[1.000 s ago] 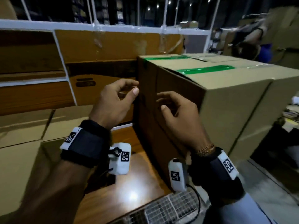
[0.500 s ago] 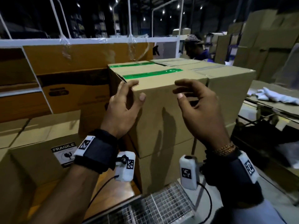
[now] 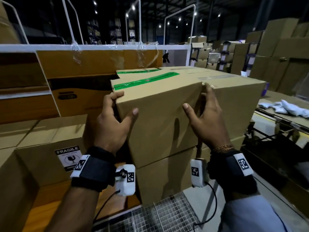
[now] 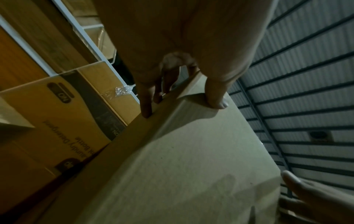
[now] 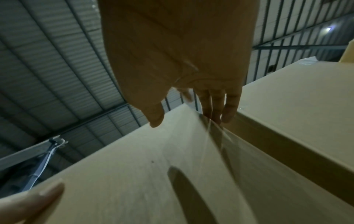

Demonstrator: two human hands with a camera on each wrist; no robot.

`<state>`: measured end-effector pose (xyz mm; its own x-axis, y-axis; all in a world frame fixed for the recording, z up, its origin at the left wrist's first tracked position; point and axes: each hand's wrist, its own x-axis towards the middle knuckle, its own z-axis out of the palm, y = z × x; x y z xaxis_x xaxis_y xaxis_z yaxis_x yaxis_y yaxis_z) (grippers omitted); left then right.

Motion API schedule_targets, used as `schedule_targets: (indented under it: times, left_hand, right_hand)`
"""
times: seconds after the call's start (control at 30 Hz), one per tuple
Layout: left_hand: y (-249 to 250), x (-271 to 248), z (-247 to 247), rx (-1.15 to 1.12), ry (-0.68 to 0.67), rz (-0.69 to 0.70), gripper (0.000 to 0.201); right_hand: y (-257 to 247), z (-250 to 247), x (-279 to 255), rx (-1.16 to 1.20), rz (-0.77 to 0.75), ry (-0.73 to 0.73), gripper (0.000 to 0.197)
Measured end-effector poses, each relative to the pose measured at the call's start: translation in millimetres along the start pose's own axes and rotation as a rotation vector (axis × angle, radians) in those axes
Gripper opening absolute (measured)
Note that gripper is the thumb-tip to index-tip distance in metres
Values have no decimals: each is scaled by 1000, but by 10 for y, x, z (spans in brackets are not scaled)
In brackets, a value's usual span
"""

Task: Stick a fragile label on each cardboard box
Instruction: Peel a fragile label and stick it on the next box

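Cardboard box (image 3: 160, 118): plain brown carton sealed along its top with green tape (image 3: 147, 80), set at the centre of the head view on top of a lower carton (image 3: 167, 178) in the same stack; no label shows on its near face. Left hand (image 3: 113, 126): grasping the box's left vertical edge, fingers (image 4: 146, 104) wrapped round onto the side at 9 o'clock, thumb pressed on the near face. Right hand (image 3: 207, 121): clasping the right vertical edge, thumb on the near face, fingers (image 5: 216, 109) slipped into the narrow gap between this box and the neighbouring box (image 3: 234, 104) at 3 o'clock, which sits just beside it. Whether the box is lifted clear of the carton beneath cannot be told. Labelled box (image 3: 43, 161): lower, at 8 o'clock of the held box, bearing a fragile label (image 3: 68, 158), white with a black header, on its near face. Printed carton (image 3: 93, 77): larger, standing upright behind at 10 o'clock under a white rail (image 3: 93, 46). Wire mesh panel (image 3: 160, 215): at 6 o'clock, below the stack. Both wrists carry black straps with white camera units. Stacked cartons (image 3: 275, 56): far background at 2 o'clock, well apart. White cloths (image 3: 284, 106): lying on a surface at 3 o'clock, beyond the neighbouring box.
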<state>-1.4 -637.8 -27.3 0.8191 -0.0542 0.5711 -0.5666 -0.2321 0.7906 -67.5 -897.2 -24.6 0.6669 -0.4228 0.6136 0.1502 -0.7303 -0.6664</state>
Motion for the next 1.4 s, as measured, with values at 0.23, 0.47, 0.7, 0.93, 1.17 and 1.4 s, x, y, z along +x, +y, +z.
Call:
schedule_targets:
  times: [0.23, 0.47, 0.7, 0.93, 1.17, 1.4]
  left_hand:
    - [-23, -195, -57, -65, -6, -97, 80]
    - [-14, -330, -357, -154, 67, -174, 93]
    - [124, -521, -976, -97, 245, -12, 79]
    - [98, -747, -1789, -35, 338, -70, 69]
    - [-171, -977, -2479, 109, 220, -177, 88]
    - [-448, -1037, -2975, 195, 79, -268, 104]
  right_hand:
    - [-37, 137, -50, 61, 68, -184, 90]
    - [-199, 242, -230, 217, -73, -128, 95]
    - [-746, 387, -408, 364, -238, -92, 92]
    - [-1325, 838, -743, 337, -347, -129, 98]
    - [-1753, 1303, -1177, 251, -283, -162, 99]
    - [-1957, 1645, -1613, 134, -111, -210, 93]
